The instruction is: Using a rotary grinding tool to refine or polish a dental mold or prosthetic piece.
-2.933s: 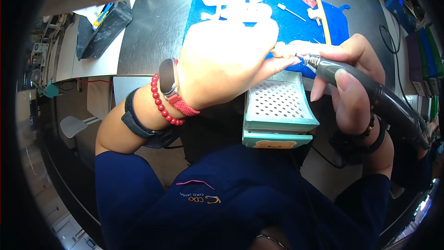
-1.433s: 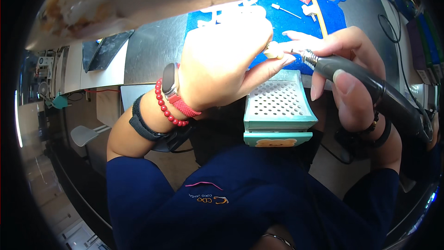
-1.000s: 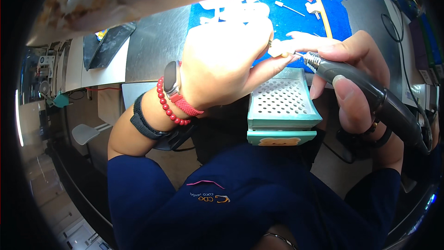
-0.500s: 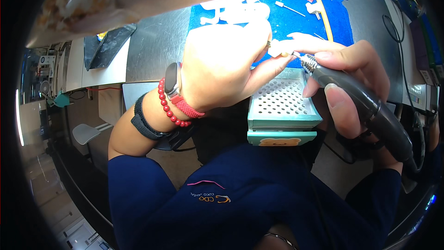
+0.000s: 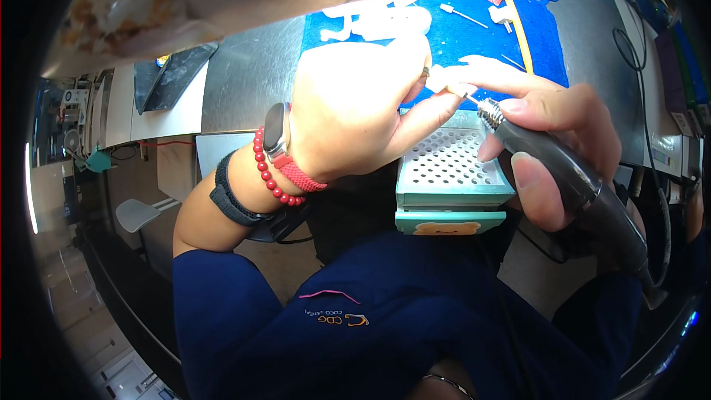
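My left hand point(image 5: 363, 104) is closed in a pinch, with a small off-white piece point(image 5: 440, 79) at its fingertips; glare hides its exact shape, though it looks like a dental crown. In my right hand point(image 5: 589, 115) is a dark grey rotary handpiece point(image 5: 552, 159), gripped like a pen. Its thin bur points left toward the piece, close to my left thumb tip; contact cannot be made out. One right finger stretches toward my left fingertips. Beneath both hands is a mint-green dust box point(image 5: 452, 198) with a white perforated top.
A blue towel point(image 5: 544, 30) covers part of the metal bench point(image 5: 248, 78). On it lie overexposed white pieces point(image 5: 392, 22), a white-tipped bur point(image 5: 463, 15) and a yellow-handled tool point(image 5: 523, 41). A pale fixture point(image 5: 259, 0) hangs across the top. The handpiece's cord point(image 5: 666, 215) runs up at right.
The handpiece has tilted slightly, its rear end moving down and its tip a little down and left. My left hand stays almost still, holding the piece.
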The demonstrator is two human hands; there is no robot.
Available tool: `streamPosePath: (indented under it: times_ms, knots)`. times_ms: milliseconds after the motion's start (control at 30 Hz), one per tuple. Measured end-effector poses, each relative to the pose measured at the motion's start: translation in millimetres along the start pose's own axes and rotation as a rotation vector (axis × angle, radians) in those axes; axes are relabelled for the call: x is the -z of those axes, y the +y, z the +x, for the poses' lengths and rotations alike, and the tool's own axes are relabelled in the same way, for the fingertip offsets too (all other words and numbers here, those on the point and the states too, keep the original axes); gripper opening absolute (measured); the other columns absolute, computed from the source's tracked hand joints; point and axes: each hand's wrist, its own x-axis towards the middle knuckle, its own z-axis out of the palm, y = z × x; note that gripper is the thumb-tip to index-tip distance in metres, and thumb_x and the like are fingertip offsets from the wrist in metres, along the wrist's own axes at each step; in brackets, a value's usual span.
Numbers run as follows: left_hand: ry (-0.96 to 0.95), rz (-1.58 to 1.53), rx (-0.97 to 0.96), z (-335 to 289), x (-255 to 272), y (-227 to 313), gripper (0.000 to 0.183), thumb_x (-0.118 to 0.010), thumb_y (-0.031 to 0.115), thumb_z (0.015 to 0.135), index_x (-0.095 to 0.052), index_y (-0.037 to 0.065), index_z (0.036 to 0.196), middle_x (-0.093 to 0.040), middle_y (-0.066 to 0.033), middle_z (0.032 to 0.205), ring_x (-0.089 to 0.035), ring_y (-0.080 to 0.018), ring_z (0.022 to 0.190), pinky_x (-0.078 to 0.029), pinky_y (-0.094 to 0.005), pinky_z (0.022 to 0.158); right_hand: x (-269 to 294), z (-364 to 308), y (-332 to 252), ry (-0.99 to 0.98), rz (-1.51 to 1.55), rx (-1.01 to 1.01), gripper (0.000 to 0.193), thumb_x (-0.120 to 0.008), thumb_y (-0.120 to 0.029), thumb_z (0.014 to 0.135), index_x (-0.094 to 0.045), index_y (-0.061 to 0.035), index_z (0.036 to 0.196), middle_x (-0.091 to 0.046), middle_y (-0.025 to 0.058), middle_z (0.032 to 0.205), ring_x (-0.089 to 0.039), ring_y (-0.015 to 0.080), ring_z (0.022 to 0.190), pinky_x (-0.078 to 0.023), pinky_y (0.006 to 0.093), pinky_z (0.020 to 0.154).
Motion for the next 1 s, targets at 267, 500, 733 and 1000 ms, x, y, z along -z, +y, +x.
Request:
streamPosePath:
  times_ms: [267,500,733,1000]
  knots:
    - [-0.009,0.0,0.005,0.6,0.5,0.8,0.029,-0.078,0.015,0.076,-0.052,0.003,0.067,-0.042,-0.0032,0.051,-0.045,-0.0171,0.042,-0.036,-0.0277,0.043,-0.5,-1.5,2.4,0.006,-0.004,0.014,0.029,-0.053,-0.012,0.088,-0.044,0.0009,0.113,-0.057,0.032,0.11,-0.061,0.0187,0.088,-0.05,0.0347,0.086]
    - [-0.008,-0.01,0.011,1.6,0.2,0.8,0.024,-0.077,0.015,0.076,-0.057,0.002,0.075,-0.04,-0.0018,0.049,-0.044,-0.0163,0.042,-0.036,-0.0272,0.044,1.3,-2.8,-4.4,0.033,0.083,-0.181,0.029,-0.053,-0.011,0.088,-0.044,0.0008,0.113,-0.057,0.0305,0.112,-0.061,0.0185,0.088,-0.05,0.034,0.086]
    - [-0.008,-0.001,-0.002,1.1,-0.2,0.8,0.024,-0.077,0.015,0.076,-0.059,0.0,0.081,-0.04,-0.0012,0.048,-0.044,-0.0155,0.042,-0.037,-0.0268,0.044,2.9,-3.8,-5.9,0.014,0.071,-0.178,0.028,-0.054,-0.016,0.09,-0.044,-0.002,0.113,-0.057,0.0274,0.116,-0.06,0.0177,0.09,-0.048,0.0351,0.089]
    - [0.001,0.022,-0.042,0.0,-0.4,-1.0,0.028,-0.078,0.014,0.076,-0.059,-0.001,0.089,-0.056,-0.0059,0.054,-0.058,-0.0158,0.046,-0.043,-0.024,0.046,4.5,-2.6,-10.8,0.007,0.152,-0.271,0.031,-0.054,-0.021,0.091,-0.043,-0.0042,0.114,-0.058,0.028,0.114,-0.06,0.0178,0.091,-0.046,0.0354,0.09]
